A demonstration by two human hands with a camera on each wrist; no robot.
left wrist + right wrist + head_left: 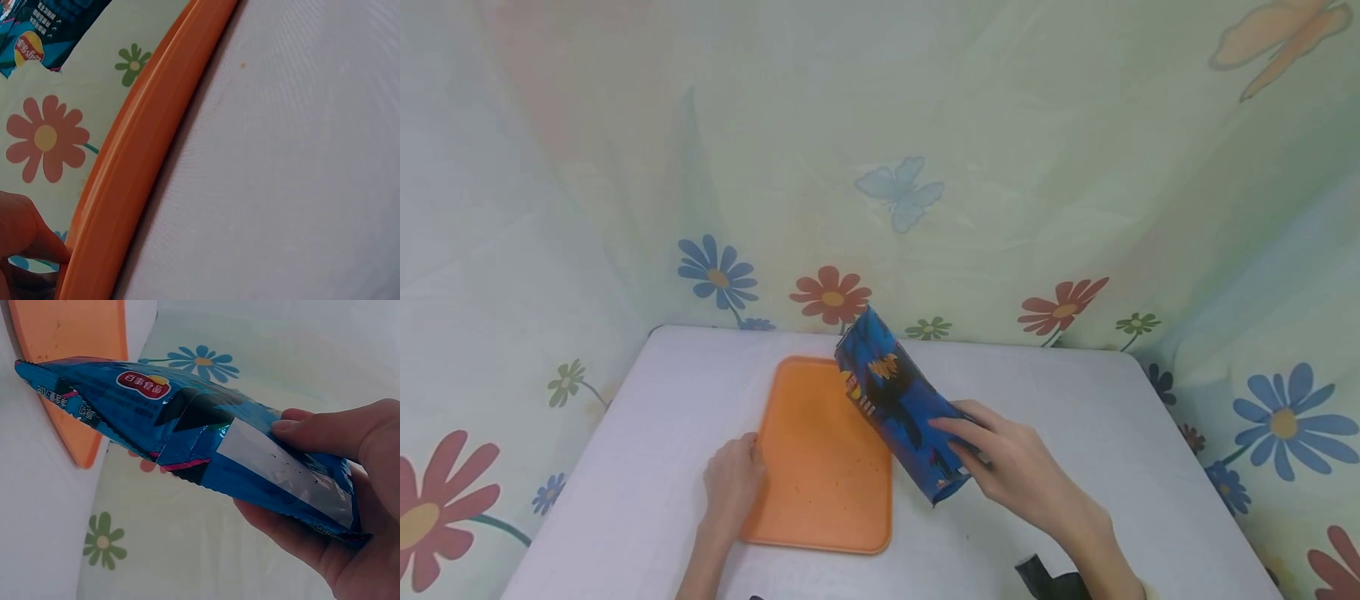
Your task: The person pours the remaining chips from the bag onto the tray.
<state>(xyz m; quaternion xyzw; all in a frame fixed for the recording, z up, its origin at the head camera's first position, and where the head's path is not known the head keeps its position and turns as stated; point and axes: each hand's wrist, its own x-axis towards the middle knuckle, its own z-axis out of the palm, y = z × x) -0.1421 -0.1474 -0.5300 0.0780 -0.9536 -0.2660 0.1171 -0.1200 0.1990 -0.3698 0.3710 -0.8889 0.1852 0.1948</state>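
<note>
A blue chip bag (902, 408) is held up above the table by my right hand (1011, 462), slanting over the right side of an orange tray (827, 450). In the right wrist view the thumb lies on one face of the chip bag (206, 425) and the fingers are behind it. My left hand (733, 483) pinches the tray's left rim. In the left wrist view its thumb and a finger meet the tray (144, 150) at the lower left; the other fingers are mostly hidden. Small crumbs dot the tray.
The tray is on a white-covered table (685, 400). A black object (1052, 583) is partly visible near my right forearm at the bottom edge. Behind the table hangs a cloth (1000, 167) printed with flowers and butterflies.
</note>
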